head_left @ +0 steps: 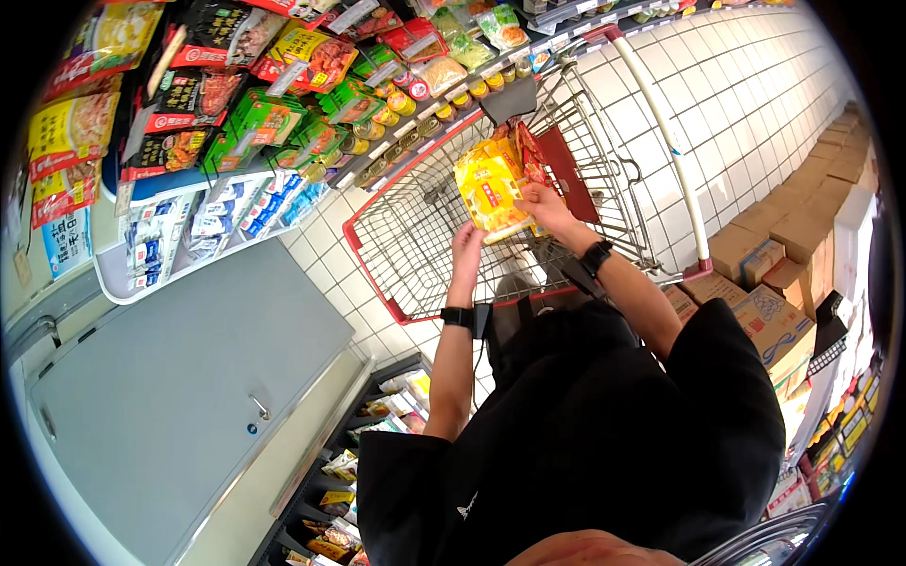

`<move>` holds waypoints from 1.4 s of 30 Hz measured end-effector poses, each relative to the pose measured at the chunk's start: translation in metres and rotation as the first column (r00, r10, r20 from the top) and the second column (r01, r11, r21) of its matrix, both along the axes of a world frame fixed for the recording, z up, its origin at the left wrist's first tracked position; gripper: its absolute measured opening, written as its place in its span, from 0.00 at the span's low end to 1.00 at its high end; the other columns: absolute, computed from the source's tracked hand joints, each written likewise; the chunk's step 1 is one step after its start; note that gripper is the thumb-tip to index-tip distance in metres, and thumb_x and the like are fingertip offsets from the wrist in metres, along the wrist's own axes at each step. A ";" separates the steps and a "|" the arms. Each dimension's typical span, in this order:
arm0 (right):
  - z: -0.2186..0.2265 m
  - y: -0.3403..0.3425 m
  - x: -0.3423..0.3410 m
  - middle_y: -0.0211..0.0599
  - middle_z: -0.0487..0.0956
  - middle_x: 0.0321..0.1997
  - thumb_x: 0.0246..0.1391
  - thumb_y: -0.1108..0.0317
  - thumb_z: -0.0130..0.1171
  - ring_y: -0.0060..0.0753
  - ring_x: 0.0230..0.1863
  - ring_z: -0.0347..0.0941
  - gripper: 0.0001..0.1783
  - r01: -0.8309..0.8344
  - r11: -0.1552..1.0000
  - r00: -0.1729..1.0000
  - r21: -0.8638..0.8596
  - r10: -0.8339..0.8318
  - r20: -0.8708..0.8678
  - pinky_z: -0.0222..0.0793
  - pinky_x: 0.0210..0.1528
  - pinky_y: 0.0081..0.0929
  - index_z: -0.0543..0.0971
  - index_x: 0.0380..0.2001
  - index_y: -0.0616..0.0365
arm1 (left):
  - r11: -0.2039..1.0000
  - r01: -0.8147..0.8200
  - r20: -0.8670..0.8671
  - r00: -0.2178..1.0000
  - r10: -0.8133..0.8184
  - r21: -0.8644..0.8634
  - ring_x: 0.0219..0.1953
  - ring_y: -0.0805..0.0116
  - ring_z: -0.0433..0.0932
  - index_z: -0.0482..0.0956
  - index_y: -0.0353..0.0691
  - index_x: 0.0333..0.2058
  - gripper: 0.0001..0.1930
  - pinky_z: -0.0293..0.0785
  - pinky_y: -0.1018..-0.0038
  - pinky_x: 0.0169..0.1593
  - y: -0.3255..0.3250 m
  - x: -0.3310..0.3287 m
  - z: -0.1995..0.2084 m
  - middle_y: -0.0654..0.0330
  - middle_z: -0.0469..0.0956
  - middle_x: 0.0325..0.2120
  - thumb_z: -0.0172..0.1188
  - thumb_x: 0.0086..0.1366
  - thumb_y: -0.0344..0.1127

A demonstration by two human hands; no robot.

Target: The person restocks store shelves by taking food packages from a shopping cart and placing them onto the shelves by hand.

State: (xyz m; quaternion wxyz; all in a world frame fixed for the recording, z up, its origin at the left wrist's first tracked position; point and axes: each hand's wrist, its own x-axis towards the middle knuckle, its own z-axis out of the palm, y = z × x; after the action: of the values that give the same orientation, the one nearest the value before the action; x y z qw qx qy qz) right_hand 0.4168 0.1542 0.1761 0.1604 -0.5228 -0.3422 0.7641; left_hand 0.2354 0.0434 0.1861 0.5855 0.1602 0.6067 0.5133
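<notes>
Over a wire shopping cart point(351, 236) with red corner trim, I hold up a yellow plastic food packet point(483, 184). My right hand point(547, 206) grips its right edge, thumb across the front. At the packet's lower left corner my left hand point(466, 247) is closed, its fingers pinching the edge. Just behind the yellow packet's right side shows a red packet point(531, 156), partly hidden; what bears it I cannot tell. Both wrists wear black bands.
Shelves of bagged foods point(198, 94) and jars point(387, 115) run along the far left. A white bin point(118, 283) holds white and blue packets. A grey door point(189, 406) stands at the left. Cardboard boxes point(769, 316) line the right; white floor tiles point(736, 104) lie beyond the cart.
</notes>
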 end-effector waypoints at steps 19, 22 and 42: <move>0.213 -0.172 0.065 0.22 0.78 0.35 0.57 0.75 0.62 0.12 0.37 0.72 0.08 0.049 0.927 0.997 0.371 -0.021 -0.079 0.67 0.41 0.15 0.77 0.40 0.57 | 0.907 0.364 -0.313 0.905 -0.290 0.212 0.30 0.84 0.66 0.78 0.33 0.41 0.11 0.63 0.83 0.33 -0.151 0.026 0.127 0.71 0.74 0.27 0.55 0.71 0.36; 0.212 -0.188 0.097 0.21 0.78 0.30 0.58 0.73 0.61 0.10 0.33 0.70 0.05 0.008 0.895 0.999 0.445 0.007 -0.033 0.67 0.38 0.15 0.78 0.36 0.61 | 0.871 0.407 -0.270 0.902 -0.336 0.275 0.33 0.84 0.70 0.78 0.32 0.45 0.12 0.67 0.83 0.36 -0.155 0.052 0.155 0.68 0.77 0.31 0.55 0.71 0.35; 0.243 -0.198 0.291 0.31 0.82 0.38 0.62 0.71 0.59 0.14 0.38 0.76 0.10 0.364 0.829 0.931 0.424 -0.307 -0.198 0.71 0.42 0.16 0.78 0.43 0.66 | 0.635 0.724 -0.172 0.685 -0.708 0.269 0.39 0.81 0.76 0.79 0.30 0.46 0.15 0.73 0.80 0.43 -0.059 0.244 0.184 0.64 0.82 0.39 0.58 0.70 0.38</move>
State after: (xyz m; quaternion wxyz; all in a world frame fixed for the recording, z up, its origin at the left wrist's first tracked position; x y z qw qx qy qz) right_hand 0.7079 -0.0434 0.4187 0.4302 -0.4752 -0.4033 0.6530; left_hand 0.4794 -0.0155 0.3699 0.6917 0.4914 0.4176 0.3249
